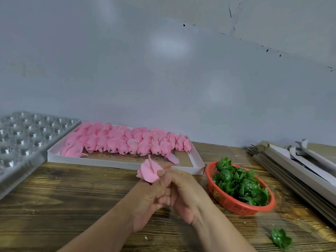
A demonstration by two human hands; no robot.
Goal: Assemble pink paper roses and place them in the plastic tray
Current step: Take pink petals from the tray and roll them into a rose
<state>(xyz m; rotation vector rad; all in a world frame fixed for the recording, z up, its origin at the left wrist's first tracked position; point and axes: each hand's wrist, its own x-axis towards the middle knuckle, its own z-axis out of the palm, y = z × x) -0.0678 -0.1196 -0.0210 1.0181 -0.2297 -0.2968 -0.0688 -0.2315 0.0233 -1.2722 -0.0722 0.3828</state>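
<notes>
Wood surface (63, 206): dark-stained planks carry everything; a grey wall stands behind its far edge.
Plastic tray (23, 142): clear, with rows of round cups, at the far-left corner of the surface; no rose shows in the cups in view.
White box (123, 165): shallow, along the far edge just right of the tray, packed with pink petal heads (127, 142) lying in rows, dark stubs toward the person.
Cardboard stack (300, 171): flat grey pieces at the right edge.
Red basket (234, 206): right of the hands, heaped with green calyx cups (241, 182); one stray calyx (281, 238) lies at the near-right.
Left hand (145, 195): curled round the base of the pink rose (149, 171), bloom pointing up and away toward the box.
Right hand (183, 191): pressed against the left, fingers curled at the rose's base; what it pinches is hidden.
Key relation: the rose's long axis runs from the hands toward the far edge; the tray lies far-left of it, so the left hand is probably nearer for placing.
</notes>
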